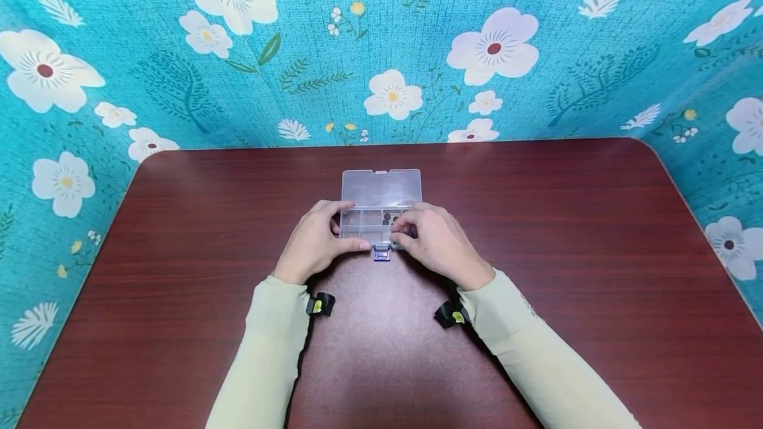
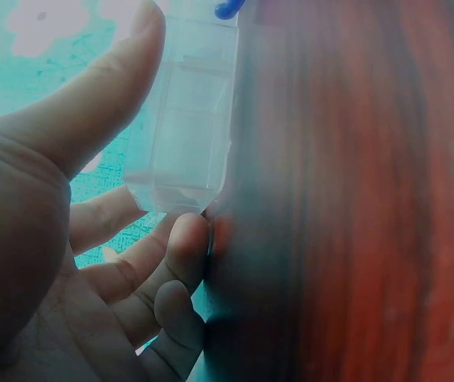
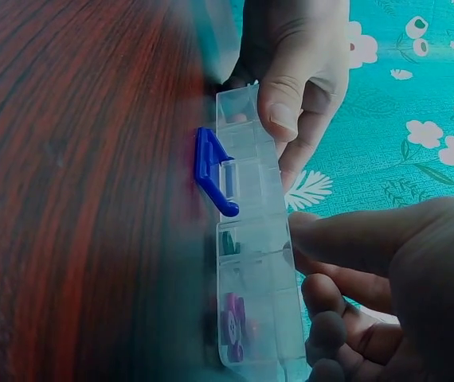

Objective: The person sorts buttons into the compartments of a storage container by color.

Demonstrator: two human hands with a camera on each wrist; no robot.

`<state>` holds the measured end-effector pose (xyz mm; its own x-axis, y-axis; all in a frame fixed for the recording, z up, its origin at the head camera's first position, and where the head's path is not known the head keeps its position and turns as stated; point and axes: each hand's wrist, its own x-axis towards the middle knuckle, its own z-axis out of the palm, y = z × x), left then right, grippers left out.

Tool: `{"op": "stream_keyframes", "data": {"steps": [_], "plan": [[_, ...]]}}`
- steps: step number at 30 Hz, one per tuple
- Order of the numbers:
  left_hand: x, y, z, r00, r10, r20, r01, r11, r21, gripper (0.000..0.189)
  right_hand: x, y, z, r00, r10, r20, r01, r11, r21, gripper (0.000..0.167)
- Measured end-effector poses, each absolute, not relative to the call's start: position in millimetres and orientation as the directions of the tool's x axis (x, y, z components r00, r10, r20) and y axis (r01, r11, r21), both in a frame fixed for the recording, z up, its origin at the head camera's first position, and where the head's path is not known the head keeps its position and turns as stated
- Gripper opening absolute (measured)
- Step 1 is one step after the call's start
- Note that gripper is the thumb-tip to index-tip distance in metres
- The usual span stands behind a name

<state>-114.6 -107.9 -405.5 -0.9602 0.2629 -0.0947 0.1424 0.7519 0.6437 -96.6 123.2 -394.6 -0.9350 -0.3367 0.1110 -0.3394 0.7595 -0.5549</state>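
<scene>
A clear plastic compartment box [image 1: 361,218] lies on the table, its lid [image 1: 381,188] raised at the back and a blue latch [image 1: 382,254] hanging at the front. My left hand [image 1: 312,236] grips its left end, thumb along the front edge and index finger at the back corner. Over the right half, my right hand [image 1: 438,238] reaches in with curled fingers, thumb and fingertips close together at a compartment; I cannot tell whether they pinch anything. Small dark round pieces [image 1: 387,218] lie just left of those fingertips. Through the front wall show a purple piece [image 3: 233,326] and a dark green piece [image 3: 228,243].
The box stands toward the back of a dark red wood-grain table [image 1: 179,250] with rounded far corners. Behind and around it hangs a turquoise flowered cloth [image 1: 334,51]. Black straps [image 1: 322,304] sit at both wrists, over light sleeves.
</scene>
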Motion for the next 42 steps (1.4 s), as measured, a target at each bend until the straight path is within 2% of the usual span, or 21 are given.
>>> {"op": "stream_keyframes", "data": {"steps": [24,35,42], "plan": [[-114.1,-108.4,-406.4,-0.961,0.261,-0.087,0.143,0.743,0.653,0.081,-94.7,125.9,-391.1,-0.939,-0.323,0.121,-0.333,0.752,-0.568,0.004],[-113.8,-108.2,-405.6,-0.962,0.261,-0.086,0.144,0.745,0.651,0.080,-93.8,133.1,-383.7,-0.938,-0.305,0.162,-0.337,0.705,-0.624,0.004],[-114.1,-107.9,-404.1,-0.962,0.255,-0.101,0.131,0.749,0.649,0.080,-92.8,138.8,-378.2,-0.952,-0.282,0.115,-0.284,0.684,-0.672,0.005]]}}
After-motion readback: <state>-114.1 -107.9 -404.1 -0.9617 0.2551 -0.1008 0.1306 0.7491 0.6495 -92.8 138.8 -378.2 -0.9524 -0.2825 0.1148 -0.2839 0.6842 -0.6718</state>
